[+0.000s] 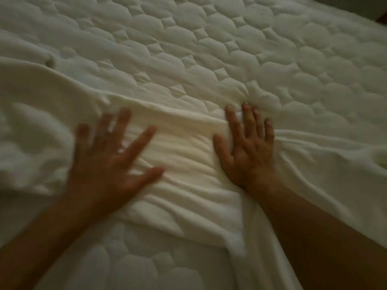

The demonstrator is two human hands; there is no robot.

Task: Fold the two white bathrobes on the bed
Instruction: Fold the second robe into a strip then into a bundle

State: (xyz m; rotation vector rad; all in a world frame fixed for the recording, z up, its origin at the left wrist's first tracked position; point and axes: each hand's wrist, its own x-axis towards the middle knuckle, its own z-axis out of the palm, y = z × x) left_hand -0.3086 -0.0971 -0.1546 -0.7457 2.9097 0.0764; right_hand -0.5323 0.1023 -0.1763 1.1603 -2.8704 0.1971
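A white quilted mattress pad with rounded stitched cells fills the view; an unidentifiable dark strip borders its upper right corner.

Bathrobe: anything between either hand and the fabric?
Nothing visible. The right hand lies flat on the white bathrobe, fingers straight. The left hand, blurred, is spread open on or just above the same fabric. Only the quilted bed lies around it.
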